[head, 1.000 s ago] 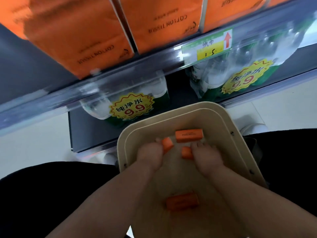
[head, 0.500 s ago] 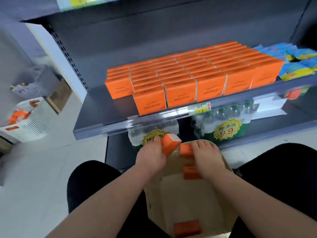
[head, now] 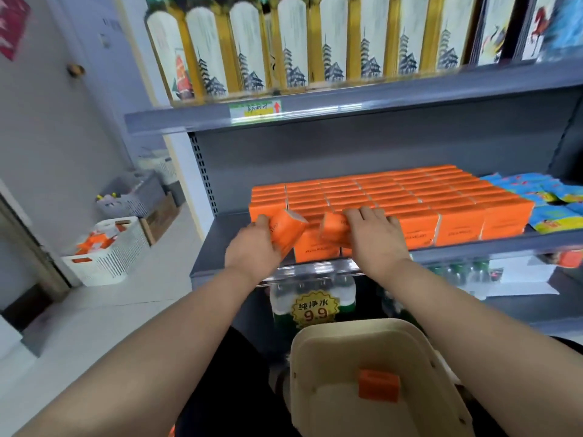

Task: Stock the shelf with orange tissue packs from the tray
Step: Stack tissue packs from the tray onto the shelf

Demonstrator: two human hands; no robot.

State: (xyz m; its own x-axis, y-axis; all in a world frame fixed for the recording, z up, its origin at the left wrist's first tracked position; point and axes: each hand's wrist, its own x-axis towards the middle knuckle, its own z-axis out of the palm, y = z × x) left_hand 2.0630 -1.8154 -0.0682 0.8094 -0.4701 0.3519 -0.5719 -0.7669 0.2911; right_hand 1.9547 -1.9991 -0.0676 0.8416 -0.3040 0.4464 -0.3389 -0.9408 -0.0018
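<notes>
Half a second back both hands were down at the far rim of the tray, just lifting off. Now they're up at the front edge of the shelf [head: 217, 244], each with its own orange pack. A second ago several packs lay in the tray [head: 310, 345]; now only one loose pack [head: 378, 385] shows in it, lying near the middle, down in the near part of the scene.

The shelf is already packed with rows of orange tissue packs [head: 416, 197] running front to back. Blue packets [head: 555, 197] sit just to their right, and there's a bare strip of shelf on the left. The shelf below holds bottled water with a yellow 9.9 sticker [head: 315, 308]. Tall pagoda-print boxes [head: 284, 48] fill the shelf above. A white basket [head: 108, 252] stands on the floor, far left.

The stocked front row sits right under the hands, so it's tight there.

The left hand [head: 252, 249] has its fingers curled round the left pack [head: 287, 230], which is tilted. The right hand [head: 377, 239] has its fingers [head: 366, 213] close together and hooked over the top of the right pack [head: 333, 228]. The two packs are just beside each other. I can't tell if either one touches the stocked row.
</notes>
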